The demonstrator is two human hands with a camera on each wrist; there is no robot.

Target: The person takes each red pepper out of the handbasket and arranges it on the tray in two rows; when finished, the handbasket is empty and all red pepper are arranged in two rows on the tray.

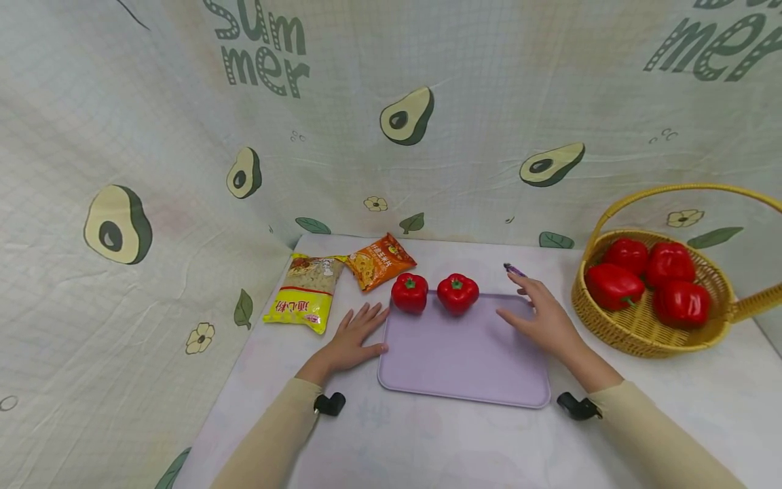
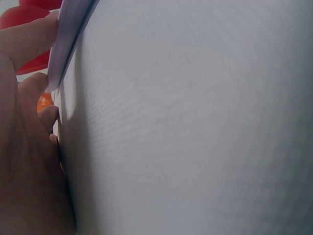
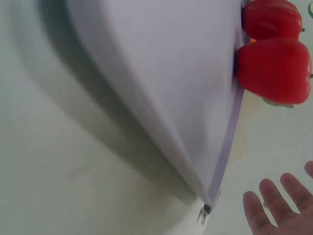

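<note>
A lilac tray [image 1: 464,356] lies on the table with two red bell peppers, the left one [image 1: 409,293] and the right one [image 1: 458,294], at its far edge. My left hand [image 1: 351,339] rests on the table at the tray's left side, fingers spread. Its thumb [image 2: 32,39] touches the tray's rim in the left wrist view. Over the tray's right end is my right hand [image 1: 546,322], fingers parted and holding nothing. Just beyond its fingertips lies a small dark purple item [image 1: 514,269].
A yellow wicker basket [image 1: 635,343] with a tall handle stands at the right, holding several red bell peppers [image 1: 681,303]. At the back left lie a yellow pasta bag [image 1: 305,292] and an orange snack bag [image 1: 380,263]. A printed cloth [image 1: 476,217] hangs behind the table.
</note>
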